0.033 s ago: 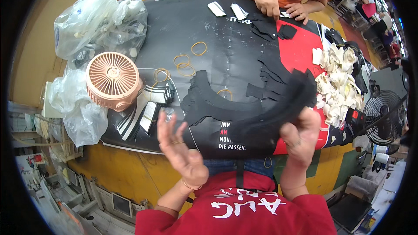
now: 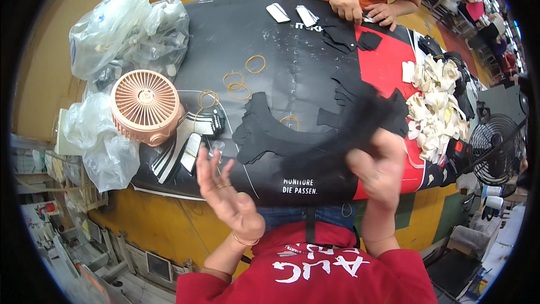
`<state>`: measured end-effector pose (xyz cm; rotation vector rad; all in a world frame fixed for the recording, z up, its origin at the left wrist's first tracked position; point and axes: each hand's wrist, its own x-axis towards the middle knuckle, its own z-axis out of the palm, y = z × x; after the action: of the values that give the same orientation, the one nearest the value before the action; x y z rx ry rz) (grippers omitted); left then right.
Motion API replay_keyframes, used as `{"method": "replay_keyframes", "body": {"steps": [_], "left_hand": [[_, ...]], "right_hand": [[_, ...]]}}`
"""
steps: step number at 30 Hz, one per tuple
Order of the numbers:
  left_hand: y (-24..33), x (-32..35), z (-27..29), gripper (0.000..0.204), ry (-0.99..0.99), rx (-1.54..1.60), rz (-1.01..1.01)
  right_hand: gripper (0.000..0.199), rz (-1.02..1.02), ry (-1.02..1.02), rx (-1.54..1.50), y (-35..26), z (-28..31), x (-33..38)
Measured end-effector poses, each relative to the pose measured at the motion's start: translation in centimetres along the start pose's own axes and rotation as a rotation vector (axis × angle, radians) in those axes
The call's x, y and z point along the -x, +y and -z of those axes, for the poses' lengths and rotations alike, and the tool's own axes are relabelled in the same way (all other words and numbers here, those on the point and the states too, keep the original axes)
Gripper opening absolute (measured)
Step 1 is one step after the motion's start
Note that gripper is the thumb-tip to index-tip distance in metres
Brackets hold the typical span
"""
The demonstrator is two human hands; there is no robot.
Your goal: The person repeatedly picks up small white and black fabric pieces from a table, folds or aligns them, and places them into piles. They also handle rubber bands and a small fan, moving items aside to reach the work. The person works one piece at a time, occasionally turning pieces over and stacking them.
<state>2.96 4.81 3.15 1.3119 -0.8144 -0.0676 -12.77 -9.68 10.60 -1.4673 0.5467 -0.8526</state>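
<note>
My left hand [image 2: 229,198] hovers palm up over the near edge of the black table cover, fingers spread and holding nothing. My right hand [image 2: 379,171] is closed on a curved black fabric piece [image 2: 332,149], smeared by motion; whether it is one layer or several I cannot tell. Beneath and left of it lies a fanned pile of similar black cut pieces [image 2: 261,129]. Another dark pile [image 2: 351,90] shows partly behind the held piece. Nearest to my left hand are bundles of black-and-white strips [image 2: 191,151], with a rubber band around one.
Several loose rubber bands [image 2: 255,65] lie mid-table. A pink fan [image 2: 145,100] and clear plastic bags [image 2: 129,28] stand at left. Cream fabric pieces [image 2: 436,84] heap at right, near a black fan [image 2: 495,143]. Across the table, a co-worker's hands [image 2: 346,5] handle small pieces.
My right hand has shifted left and slightly up, swinging the black piece leftward over the printed lettering. My left hand has drifted a little left, still spread.
</note>
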Motion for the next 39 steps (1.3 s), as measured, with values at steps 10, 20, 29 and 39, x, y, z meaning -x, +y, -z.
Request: {"method": "replay_keyframes", "body": {"steps": [10,20,29,39], "left_hand": [[-0.2,0.4,0.5,0.054,-0.297,-0.256,0.236],[-4.0,-5.7,0.5,0.075,-0.657,-0.637,0.136],[-4.0,-10.1,-0.1,0.112,-0.833,-0.743,0.440],[-4.3,-9.4,-0.5,0.079,-0.864,-0.632,0.454]], "right_hand": [[0.058,0.005,-0.095,1.028,8.5,-4.7,-1.4],[0.050,0.029,-0.072,1.014,9.2,-5.2,-1.3],[0.036,0.326,0.158,1.152,11.0,-7.0,2.3],[0.047,0.120,0.053,0.982,10.6,-5.6,1.7]]}}
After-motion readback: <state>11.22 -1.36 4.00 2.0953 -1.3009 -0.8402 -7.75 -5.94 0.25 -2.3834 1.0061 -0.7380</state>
